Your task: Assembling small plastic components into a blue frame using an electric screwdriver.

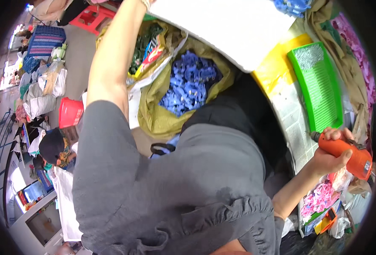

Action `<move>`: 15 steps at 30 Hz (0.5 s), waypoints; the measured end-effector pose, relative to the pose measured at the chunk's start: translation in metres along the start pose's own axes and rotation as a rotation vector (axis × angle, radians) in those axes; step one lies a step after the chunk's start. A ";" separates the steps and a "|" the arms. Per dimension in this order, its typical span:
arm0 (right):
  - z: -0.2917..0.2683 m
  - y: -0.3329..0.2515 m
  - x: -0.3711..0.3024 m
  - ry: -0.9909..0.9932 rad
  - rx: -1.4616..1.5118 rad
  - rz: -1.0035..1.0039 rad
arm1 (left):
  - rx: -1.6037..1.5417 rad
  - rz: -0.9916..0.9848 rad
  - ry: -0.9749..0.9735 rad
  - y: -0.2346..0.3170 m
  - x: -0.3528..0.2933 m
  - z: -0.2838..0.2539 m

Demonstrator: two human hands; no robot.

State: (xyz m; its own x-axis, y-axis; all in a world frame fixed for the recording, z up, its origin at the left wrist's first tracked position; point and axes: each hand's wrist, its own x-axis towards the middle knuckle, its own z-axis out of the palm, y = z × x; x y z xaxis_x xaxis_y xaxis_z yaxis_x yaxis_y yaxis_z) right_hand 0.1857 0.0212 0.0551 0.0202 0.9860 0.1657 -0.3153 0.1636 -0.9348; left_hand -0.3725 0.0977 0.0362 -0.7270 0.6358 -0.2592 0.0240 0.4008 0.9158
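My right hand [322,160] is wrapped round an orange electric screwdriver [345,152] with a dark tip that points toward the left. Just beyond it lies a long bright green tray [314,91] with a ribbed floor and a heap of small silver pieces at its far end. My left arm reaches up past the top edge; a bracelet shows at the wrist, while the hand itself is cut off. Under that arm stands an olive woven sack [154,114] filled with blue plastic parts [188,83]. The white tabletop [222,25] lies to the right of this arm.
More blue parts [292,6] lie at the table's far side. Yellow tape [281,59] covers part of its surface. Pink parts [319,199] sit near my right forearm. On the left are a red bucket [70,112], a red stool [90,19] and another person [54,146].
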 end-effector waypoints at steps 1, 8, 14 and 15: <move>0.001 0.002 0.001 -0.022 -0.039 -0.041 | -0.006 0.022 0.012 0.006 -0.013 -0.001; 0.002 0.006 -0.007 -0.057 0.004 -0.080 | -0.123 0.242 0.018 -0.022 -0.013 -0.004; 0.005 0.003 -0.007 -0.042 0.020 -0.059 | -0.131 0.393 0.150 -0.024 -0.036 -0.023; 0.002 0.003 -0.007 -0.036 0.019 -0.055 | -0.164 0.406 0.144 -0.024 -0.041 -0.023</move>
State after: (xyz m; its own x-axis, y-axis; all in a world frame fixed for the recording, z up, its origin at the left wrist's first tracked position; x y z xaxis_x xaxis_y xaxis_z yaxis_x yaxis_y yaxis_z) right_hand 0.1823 0.0148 0.0522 0.0036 0.9735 0.2287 -0.3325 0.2169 -0.9178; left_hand -0.3588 0.0467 0.0322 -0.7693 0.6171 0.1655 0.2263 0.0210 0.9738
